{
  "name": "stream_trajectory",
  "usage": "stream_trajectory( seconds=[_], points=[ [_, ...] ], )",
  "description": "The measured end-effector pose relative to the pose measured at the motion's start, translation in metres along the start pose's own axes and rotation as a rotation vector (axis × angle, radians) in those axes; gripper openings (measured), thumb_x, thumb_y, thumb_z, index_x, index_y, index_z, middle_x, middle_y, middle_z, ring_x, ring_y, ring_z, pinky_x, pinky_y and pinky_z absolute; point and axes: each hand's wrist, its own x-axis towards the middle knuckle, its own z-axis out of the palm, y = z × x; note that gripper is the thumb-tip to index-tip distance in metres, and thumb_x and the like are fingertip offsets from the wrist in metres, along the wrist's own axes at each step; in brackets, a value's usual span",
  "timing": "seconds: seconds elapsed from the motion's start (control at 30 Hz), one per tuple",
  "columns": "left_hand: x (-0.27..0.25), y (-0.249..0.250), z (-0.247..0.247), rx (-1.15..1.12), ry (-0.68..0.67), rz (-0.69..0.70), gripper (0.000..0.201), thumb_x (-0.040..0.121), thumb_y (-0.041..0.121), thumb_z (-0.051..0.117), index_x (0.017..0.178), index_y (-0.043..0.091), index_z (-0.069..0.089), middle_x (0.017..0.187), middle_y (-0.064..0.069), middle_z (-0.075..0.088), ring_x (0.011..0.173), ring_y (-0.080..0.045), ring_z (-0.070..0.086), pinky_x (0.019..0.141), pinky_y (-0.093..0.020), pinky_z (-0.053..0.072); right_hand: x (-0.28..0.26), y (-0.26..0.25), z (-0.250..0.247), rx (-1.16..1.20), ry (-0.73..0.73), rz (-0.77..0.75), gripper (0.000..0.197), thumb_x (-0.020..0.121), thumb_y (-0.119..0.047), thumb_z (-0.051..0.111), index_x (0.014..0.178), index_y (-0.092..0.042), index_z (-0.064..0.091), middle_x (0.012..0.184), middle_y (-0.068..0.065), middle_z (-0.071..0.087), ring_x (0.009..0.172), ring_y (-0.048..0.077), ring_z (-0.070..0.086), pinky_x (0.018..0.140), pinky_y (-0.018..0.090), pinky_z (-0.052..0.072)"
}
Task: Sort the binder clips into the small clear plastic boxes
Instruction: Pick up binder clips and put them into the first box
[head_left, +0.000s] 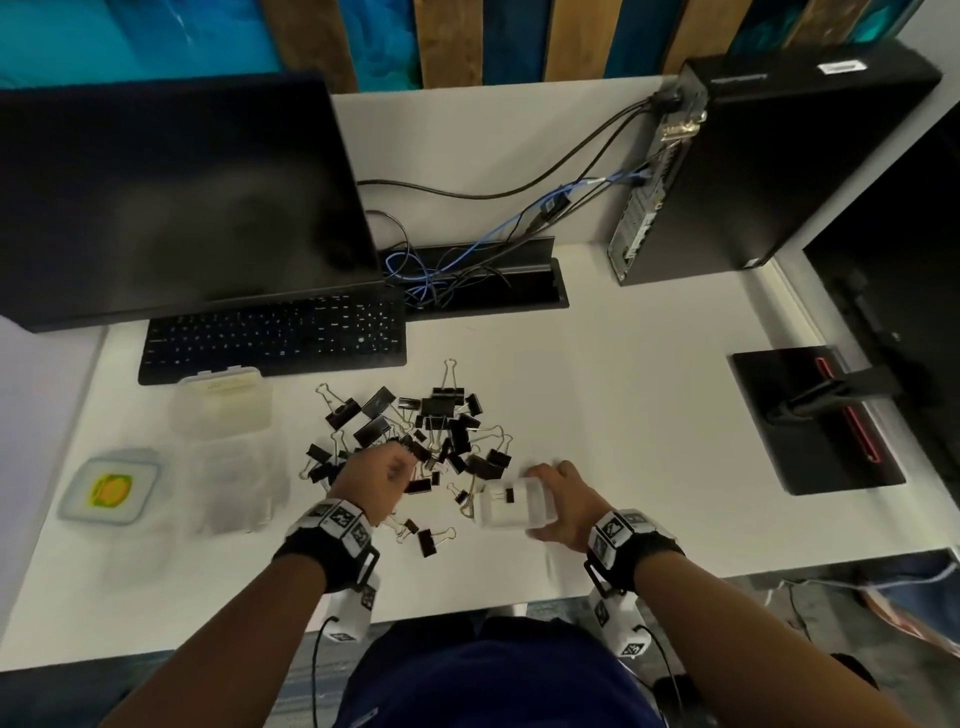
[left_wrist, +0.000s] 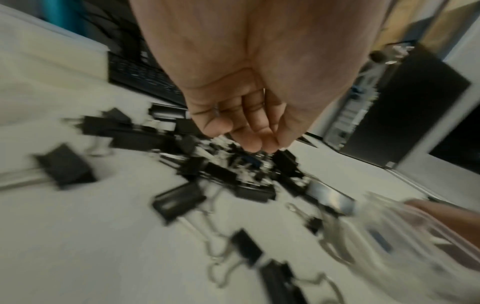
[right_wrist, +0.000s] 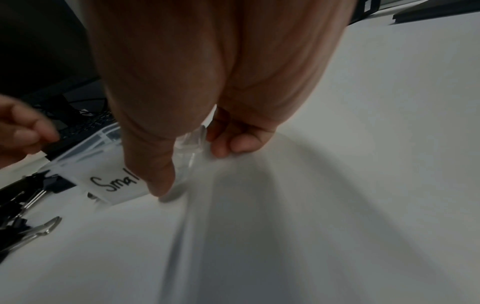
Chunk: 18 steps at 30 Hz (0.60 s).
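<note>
**Box held close to the heap, left hand reaching in**

The binder clips lay in a loose black heap on the white counter, a few strays nearer the person. Just beside the heap's near right edge sat a small clear box with one small clip inside; its paper label began "Smal". The right hand gripped this box, thumb on the label side and fingers curled round the far wall — probably to steady it within a short reach of the heap. The left hand hovered over the heap with fingers curled inward; whether it pinched a clip could not be told. More clear boxes waited to the left — near a keyboard.
</note>
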Motion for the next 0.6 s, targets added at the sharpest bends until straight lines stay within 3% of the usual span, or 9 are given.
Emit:
stream_trajectory(
  seconds=[0.07, 0.13, 0.23, 0.33, 0.5, 0.6],
  points=[
    [-0.002, -0.013, -0.010, -0.020, 0.087, -0.083, 0.007, 0.091, 0.016, 0.060, 0.091, 0.018, 0.067, 0.086, 0.007, 0.066, 0.080, -0.006, 0.061, 0.066, -0.014, 0.044, 0.001, 0.000, -0.002, -0.001, -0.006, -0.001, 0.080, 0.070, -0.029, 0.085, 0.137, -0.025, 0.042, 0.126, 0.005, 0.036, 0.120, 0.032, 0.049, 0.102, 0.041, 0.047],
    [-0.003, -0.019, -0.011, 0.045, 0.063, -0.073, 0.007, 0.090, 0.015, 0.059, 0.090, 0.018, 0.066, 0.087, 0.007, 0.066, 0.082, -0.010, 0.063, 0.069, -0.020, 0.047, 0.003, 0.001, -0.002, -0.001, -0.005, -0.004, 0.079, 0.068, -0.030, 0.086, 0.134, -0.025, 0.042, 0.123, 0.003, 0.037, 0.112, 0.028, 0.052, 0.099, 0.044, 0.050],
    [-0.005, -0.007, 0.008, 0.276, -0.146, 0.130, 0.013, 0.092, 0.021, 0.055, 0.102, 0.022, 0.062, 0.099, 0.007, 0.064, 0.088, -0.010, 0.060, 0.073, -0.023, 0.047, 0.004, 0.002, -0.003, -0.008, -0.009, -0.010, 0.079, 0.068, -0.030, 0.086, 0.133, -0.024, 0.042, 0.121, 0.001, 0.036, 0.107, 0.025, 0.053, 0.096, 0.044, 0.051],
    [-0.004, 0.010, 0.032, 0.418, -0.205, 0.293, 0.022, 0.091, 0.022, 0.052, 0.110, 0.025, 0.061, 0.111, 0.006, 0.061, 0.098, -0.014, 0.057, 0.083, -0.028, 0.049, 0.004, 0.004, -0.003, -0.001, -0.016, -0.023, 0.080, 0.068, -0.030, 0.086, 0.134, -0.026, 0.042, 0.120, 0.000, 0.035, 0.108, 0.024, 0.052, 0.097, 0.041, 0.050],
    [0.012, 0.028, 0.051, 0.487, -0.224, 0.228, 0.034, 0.091, 0.014, 0.051, 0.123, 0.025, 0.054, 0.120, 0.001, 0.052, 0.104, -0.022, 0.057, 0.086, -0.034, 0.050, 0.004, 0.008, -0.001, 0.015, -0.026, -0.036, 0.081, 0.068, -0.032, 0.085, 0.136, -0.026, 0.041, 0.123, -0.001, 0.034, 0.112, 0.023, 0.050, 0.101, 0.042, 0.048],
    [0.018, 0.029, 0.054, 0.568, -0.213, 0.212, 0.032, 0.089, 0.011, 0.053, 0.120, 0.019, 0.054, 0.117, -0.003, 0.050, 0.102, -0.023, 0.056, 0.084, -0.034, 0.050, 0.003, 0.009, -0.001, 0.024, -0.025, -0.038, 0.081, 0.068, -0.031, 0.085, 0.136, -0.026, 0.041, 0.123, 0.000, 0.034, 0.112, 0.024, 0.051, 0.100, 0.043, 0.048]
  ],
)
